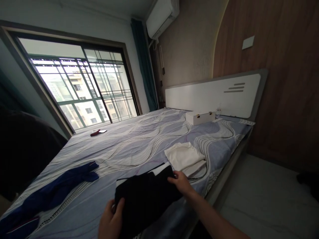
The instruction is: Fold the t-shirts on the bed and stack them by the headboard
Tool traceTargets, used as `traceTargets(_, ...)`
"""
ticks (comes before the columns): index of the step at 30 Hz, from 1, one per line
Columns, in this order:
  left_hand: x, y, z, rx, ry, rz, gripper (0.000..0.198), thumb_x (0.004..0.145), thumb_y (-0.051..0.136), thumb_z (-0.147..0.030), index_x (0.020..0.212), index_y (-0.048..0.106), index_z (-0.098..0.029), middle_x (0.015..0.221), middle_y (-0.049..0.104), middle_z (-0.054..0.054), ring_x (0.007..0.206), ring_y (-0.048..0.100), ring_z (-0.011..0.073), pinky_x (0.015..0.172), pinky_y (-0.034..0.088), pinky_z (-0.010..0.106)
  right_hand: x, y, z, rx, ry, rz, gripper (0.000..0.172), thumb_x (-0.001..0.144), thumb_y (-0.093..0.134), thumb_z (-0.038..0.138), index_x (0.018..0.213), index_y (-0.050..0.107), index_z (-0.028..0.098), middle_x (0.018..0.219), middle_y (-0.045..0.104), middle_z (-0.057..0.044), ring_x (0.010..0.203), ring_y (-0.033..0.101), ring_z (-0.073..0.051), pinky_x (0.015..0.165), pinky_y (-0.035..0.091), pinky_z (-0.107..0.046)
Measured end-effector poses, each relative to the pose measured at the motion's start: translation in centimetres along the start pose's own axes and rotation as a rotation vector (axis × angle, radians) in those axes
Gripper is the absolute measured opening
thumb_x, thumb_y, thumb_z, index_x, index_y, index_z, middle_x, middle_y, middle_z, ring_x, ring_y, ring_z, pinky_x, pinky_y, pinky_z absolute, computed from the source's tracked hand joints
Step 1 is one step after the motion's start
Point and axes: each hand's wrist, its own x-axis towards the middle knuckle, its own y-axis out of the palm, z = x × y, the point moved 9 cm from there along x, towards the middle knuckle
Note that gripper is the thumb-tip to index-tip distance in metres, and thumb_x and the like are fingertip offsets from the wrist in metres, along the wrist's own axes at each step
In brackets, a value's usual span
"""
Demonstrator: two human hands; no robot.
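A black garment with white parts along its far edge is held over the near side of the bed. My left hand grips its left edge, thumb on top. At its upper right corner, my right hand pinches the black cloth between thumb and fingers. Just beyond my right hand a folded white cloth lies flat on the bed. A dark blue garment is spread loosely on the bed at the left.
The patterned bed reaches to a white headboard. On it are a white box, a clear bottle behind the box, and a small red item near the window. A large dark shape stands at the left edge.
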Motion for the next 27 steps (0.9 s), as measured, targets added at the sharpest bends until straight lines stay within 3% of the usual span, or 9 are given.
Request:
traceTargets(5, 2.8, 11.5, -13.0, -0.414, 0.070, 0.165, 0.045, 0.086, 0.043, -0.055, 0.104, 0.059, -0.017, 0.094, 0.075, 0.010, 0.084, 0.072, 0.0241, 0.069, 0.057, 0.031, 7.0, -12.6, 9.4, -0.386, -0.045, -0.184, 0.030, 0.071, 0.069, 0.028, 0.096, 0.071, 0.012, 0.089, 0.076, -0.009, 0.082, 0.071, -0.024, 0.077, 0.053, -0.035)
traceTargets(7, 4.3, 15.6, -16.1, -0.410, 0.081, 0.167, 0.047, 0.092, 0.036, -0.048, 0.115, 0.057, -0.014, 0.104, 0.074, 0.013, 0.093, 0.071, 0.0232, 0.077, 0.056, 0.031, 9.7, -15.9, 12.3, -0.512, -0.037, -0.248, 0.031, 0.072, 0.068, 0.024, 0.100, 0.071, 0.009, 0.097, 0.075, -0.015, 0.093, 0.070, -0.029, 0.086, 0.051, -0.041)
traceTargets(9, 5.2, 19.2, -17.2, -0.376, 0.079, 0.149, 0.050, 0.094, 0.035, -0.042, 0.128, 0.051, -0.009, 0.122, 0.068, 0.020, 0.111, 0.066, 0.0254, 0.091, 0.053, 0.035, 11.7, -17.8, 13.9, -0.607, -0.043, -0.321, 0.040, 0.070, 0.072, 0.021, 0.107, 0.070, 0.006, 0.115, 0.069, -0.023, 0.115, 0.060, -0.037, 0.100, 0.042, -0.049)
traceTargets(12, 4.7, 23.8, -16.0, -0.309, 0.131, 0.140, 0.060, 0.091, 0.047, -0.033, 0.144, 0.041, -0.007, 0.152, 0.043, 0.023, 0.142, 0.039, 0.0296, 0.114, 0.035, 0.043, 13.4, -16.5, 12.6, -0.863, -0.111, -0.348, 0.066, 0.071, 0.077, 0.028, 0.133, 0.060, 0.012, 0.151, 0.042, -0.021, 0.144, 0.025, -0.041, 0.115, 0.016, -0.056)
traceTargets(14, 3.3, 26.7, -15.2, -0.143, 0.319, 0.174, 0.057, 0.091, 0.047, -0.027, 0.147, 0.043, -0.016, 0.157, 0.037, 0.016, 0.148, 0.028, 0.0293, 0.120, 0.024, 0.049, 14.1, -12.7, 8.5, -1.160, -0.147, -0.178, 0.073, 0.079, 0.071, 0.047, 0.145, 0.048, 0.027, 0.162, 0.026, -0.011, 0.149, 0.007, -0.039, 0.115, 0.005, -0.061)
traceTargets(16, 1.9, 28.6, -14.3, 0.077, 0.479, 0.156, 0.055, 0.093, 0.042, -0.022, 0.148, 0.042, -0.025, 0.159, 0.035, 0.011, 0.148, 0.027, 0.0297, 0.119, 0.025, 0.052, 14.3, -9.4, 3.0, -1.367, -0.105, 0.038, 0.070, 0.086, 0.054, 0.065, 0.149, 0.038, 0.039, 0.165, 0.016, -0.003, 0.150, 0.000, -0.039, 0.112, 0.000, -0.069)
traceTargets(19, 1.2, 29.7, -13.6, 0.290, 0.553, 0.074, 0.056, 0.095, 0.037, -0.019, 0.151, 0.036, -0.026, 0.162, 0.029, 0.010, 0.147, 0.030, 0.0310, 0.115, 0.032, 0.051, 14.9, -8.0, -1.4, -1.469, -0.016, 0.095, 0.074, 0.087, 0.034, 0.078, 0.153, 0.021, 0.046, 0.167, 0.005, 0.002, 0.148, -0.010, -0.042, 0.106, -0.005, -0.077)
traceTargets(24, 1.6, 29.9, -14.3, 0.392, 0.585, 0.033, 0.056, 0.097, 0.036, -0.023, 0.152, 0.033, -0.028, 0.161, 0.031, 0.010, 0.144, 0.036, 0.0319, 0.112, 0.036, 0.052, 18.4, -9.3, -1.5, -1.514, 0.139, 0.142, 0.076, 0.086, 0.022, 0.080, 0.154, 0.009, 0.049, 0.166, -0.006, 0.007, 0.147, -0.017, -0.043, 0.102, -0.001, -0.080)
traceTargets(27, 1.4, 30.0, -14.4, 0.415, 0.592, 0.024, 0.055, 0.097, 0.035, -0.023, 0.152, 0.034, -0.027, 0.161, 0.029, 0.010, 0.144, 0.036, 0.0325, 0.112, 0.036, 0.052, 20.7, -10.2, -1.0, -1.549, 0.175, 0.069, 0.075, 0.087, 0.016, 0.080, 0.154, 0.012, 0.047, 0.166, 0.001, 0.004, 0.148, -0.009, -0.042, 0.103, 0.002, -0.079)
